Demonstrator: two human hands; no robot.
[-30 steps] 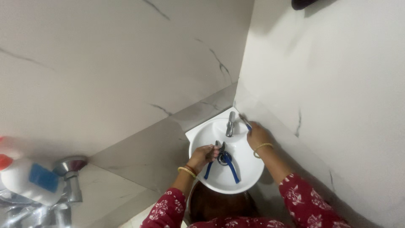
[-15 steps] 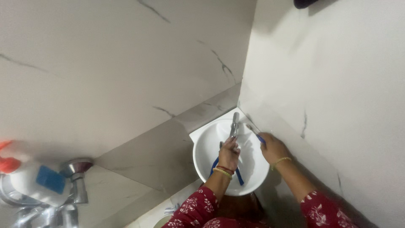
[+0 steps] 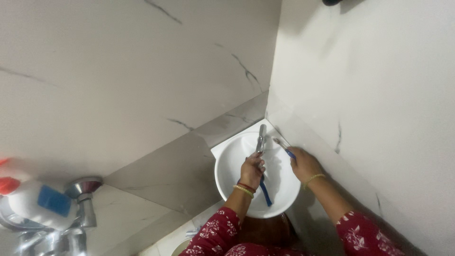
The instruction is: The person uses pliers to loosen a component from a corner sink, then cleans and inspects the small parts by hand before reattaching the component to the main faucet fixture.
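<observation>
Presently, taking the white basin in the corner as our landmark, we note well left of it a white bottle with a blue label beside a chrome wall tap. Over the basin, our left hand is closed around pliers with blue handles, gripping the basin's faucet. Our right hand, at the basin's right rim, is closed on a second blue-handled tool. We judge a slipping grip could chip the basin.

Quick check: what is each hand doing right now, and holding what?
Left hand: closed on the blue-handled tool at the tap, over the white basin.
Right hand: closed on a blue-handled brush.
</observation>
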